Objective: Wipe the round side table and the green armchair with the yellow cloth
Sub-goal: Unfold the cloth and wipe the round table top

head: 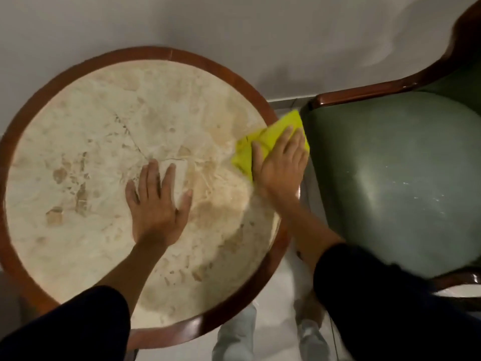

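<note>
Marble table [91,121] against a pale wall: cloth [260,144] at its right rim.
Your right hand [279,168] presses the cloth with flat fingers; your left hand [156,204] lies spread beside it, bracing. Press evenly and overlap strokes; the armchair [390,178] stands just right of that hand.

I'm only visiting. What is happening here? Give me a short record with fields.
setting: round table with a green armchair on its right
left hand: flat on the tabletop, fingers spread, holding nothing
right hand: fingers straight, pressing the cloth down
cloth: yellow, folded, at the table's right edge, nearest the armchair
stage: table being wiped
</note>
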